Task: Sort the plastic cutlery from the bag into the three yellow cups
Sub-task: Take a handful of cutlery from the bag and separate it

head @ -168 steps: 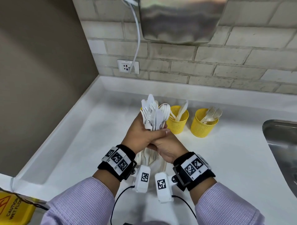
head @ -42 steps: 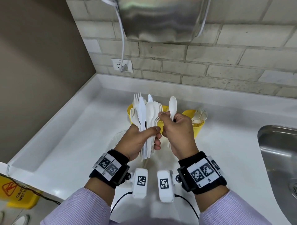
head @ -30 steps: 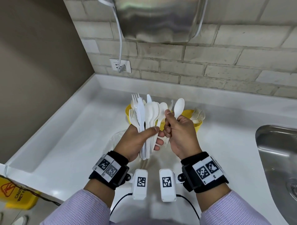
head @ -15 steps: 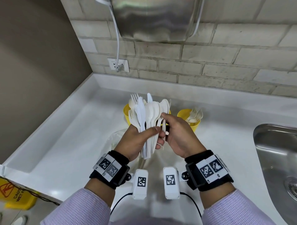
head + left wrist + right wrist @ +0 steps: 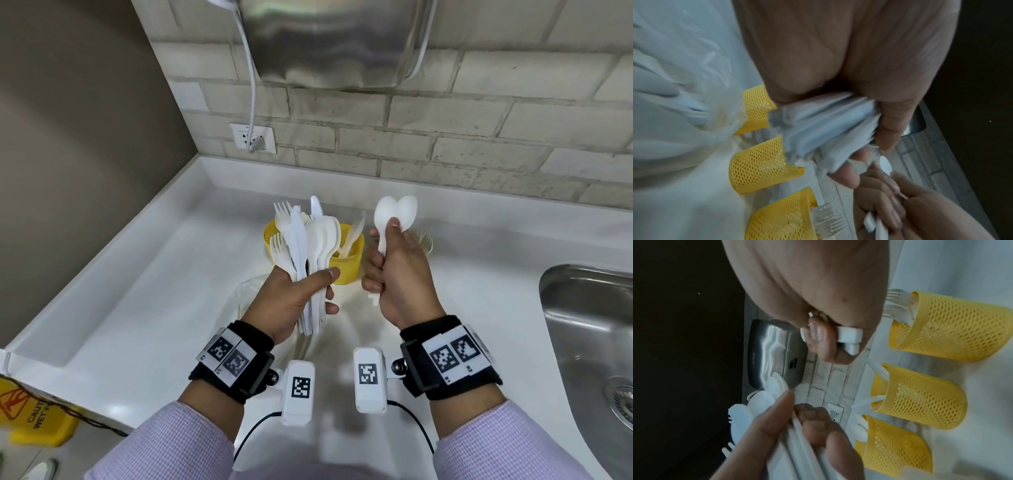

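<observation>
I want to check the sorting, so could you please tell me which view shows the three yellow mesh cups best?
The right wrist view: all three yellow mesh cups show fully. The left wrist view crops them; the head view hides them behind the hands.

I see a white counter [image 5: 144,308] meeting a pale brick wall [image 5: 479,137]; steel hand dryer [image 5: 329,41] above, socket [image 5: 252,137] below, sink [image 5: 589,325] at right edge.

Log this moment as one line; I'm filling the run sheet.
left hand: grips mixed cutlery bundle | right hand: holds two spoons | yellow cups: partly filled
</observation>
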The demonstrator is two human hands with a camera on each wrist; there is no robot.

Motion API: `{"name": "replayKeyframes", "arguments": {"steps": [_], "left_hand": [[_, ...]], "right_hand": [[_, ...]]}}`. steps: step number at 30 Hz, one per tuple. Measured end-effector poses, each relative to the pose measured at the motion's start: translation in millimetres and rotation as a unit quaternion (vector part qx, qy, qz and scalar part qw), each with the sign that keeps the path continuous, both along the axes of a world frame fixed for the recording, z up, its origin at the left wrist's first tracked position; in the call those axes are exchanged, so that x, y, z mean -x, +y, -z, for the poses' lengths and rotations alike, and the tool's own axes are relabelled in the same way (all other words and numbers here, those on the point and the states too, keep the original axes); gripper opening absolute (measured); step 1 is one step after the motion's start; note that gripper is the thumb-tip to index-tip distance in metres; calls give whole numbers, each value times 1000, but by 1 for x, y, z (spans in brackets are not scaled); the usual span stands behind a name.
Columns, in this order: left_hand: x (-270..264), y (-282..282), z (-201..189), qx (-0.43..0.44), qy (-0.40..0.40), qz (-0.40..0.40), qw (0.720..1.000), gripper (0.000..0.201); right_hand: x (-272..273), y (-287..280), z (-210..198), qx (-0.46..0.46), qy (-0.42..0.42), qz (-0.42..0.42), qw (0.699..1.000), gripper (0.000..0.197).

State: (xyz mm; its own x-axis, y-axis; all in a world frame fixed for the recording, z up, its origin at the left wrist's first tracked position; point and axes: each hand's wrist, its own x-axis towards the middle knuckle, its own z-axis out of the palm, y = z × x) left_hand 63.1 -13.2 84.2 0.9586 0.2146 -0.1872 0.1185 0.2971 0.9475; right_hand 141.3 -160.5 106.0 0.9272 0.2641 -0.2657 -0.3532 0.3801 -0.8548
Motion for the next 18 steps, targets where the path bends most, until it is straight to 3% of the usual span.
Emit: {"name": "replayKeyframes", "arguments": {"steps": [5,7,10,13,18], "left_hand": [[0,2,-2,0,-22,17,1000,37],[0,3,-4,-7,-31,25,999,23],[-1,5,-4,-14,-44,31,998,11],[-2,6,-4,-6,-55,34,998,16],[-2,4,-5,-29,-63,-30,997,14]], "right_hand": [[16,5,0,9,32,-135,990,23],[21,8,1,41,4,-135,990,12],[25,12,2,59,-23,-135,989,13],[26,11,4,75,-44,-136,987,19],[24,11,9,166,-74,-122,976,22]]}}
